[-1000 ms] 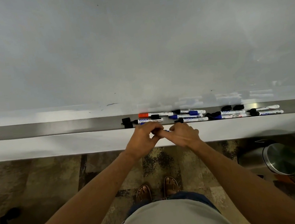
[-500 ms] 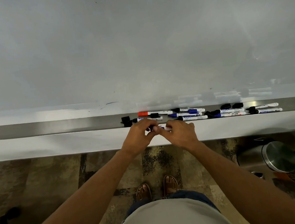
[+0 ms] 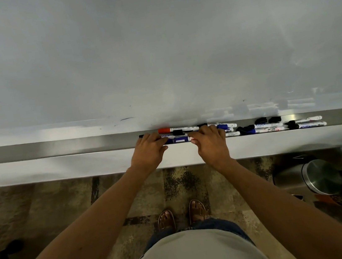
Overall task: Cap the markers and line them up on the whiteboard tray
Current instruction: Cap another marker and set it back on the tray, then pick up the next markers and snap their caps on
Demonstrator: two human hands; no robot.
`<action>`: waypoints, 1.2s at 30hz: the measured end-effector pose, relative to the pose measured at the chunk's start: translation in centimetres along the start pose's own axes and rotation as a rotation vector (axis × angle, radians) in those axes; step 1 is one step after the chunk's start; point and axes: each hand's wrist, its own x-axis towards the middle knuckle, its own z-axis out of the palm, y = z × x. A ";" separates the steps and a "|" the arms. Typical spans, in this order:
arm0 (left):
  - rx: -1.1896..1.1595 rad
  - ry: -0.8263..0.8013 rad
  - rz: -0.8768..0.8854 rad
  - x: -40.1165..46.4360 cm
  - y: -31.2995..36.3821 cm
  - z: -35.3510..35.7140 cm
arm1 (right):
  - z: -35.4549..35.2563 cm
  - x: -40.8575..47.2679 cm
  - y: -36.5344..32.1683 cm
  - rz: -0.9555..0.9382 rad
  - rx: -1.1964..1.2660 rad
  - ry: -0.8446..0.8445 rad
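Head view, looking down on the whiteboard tray (image 3: pixel 58 148): both hands now apart and lowered onto the tray's front edge, where half a second earlier they met fingertip to fingertip just clear of it. Between them, a blue-banded marker (image 3: pixel 178 140) laid lengthwise along the front lip — by the look of it freshly capped and being set down. Left hand (image 3: pixel 150 154) curled over the marker's left end, fingers bent and resting on it; right hand (image 3: pixel 210 144) likewise curled at the right end, thumb tip touching the barrel. Whether either still pinches or merely steadies, impossible to tell.

Behind, against the tray's back edge, an orange-capped marker (image 3: pixel 177 129), with blue ones (image 3: pixel 226 126) trailing right. Further toward the tray's right end, two loose black caps (image 3: pixel 267 120) and several more markers (image 3: pixel 305 123) lying in uneven pairs, some apparently with bare tips.

Judged from this — one marker dealt with, most of the job ahead: loose caps yet to be matched and the scattered group on the right yet to be drawn into a single line.
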 end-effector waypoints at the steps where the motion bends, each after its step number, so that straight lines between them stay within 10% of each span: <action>1: 0.010 0.004 0.003 0.1 0.0 0.0 | 0.0 0.2 -0.1 -0.006 -0.003 0.013; 36: 0.019 -0.033 -0.114 0.1 -2.3 -1.2 | 1.8 3.2 -4.4 -0.184 0.077 0.020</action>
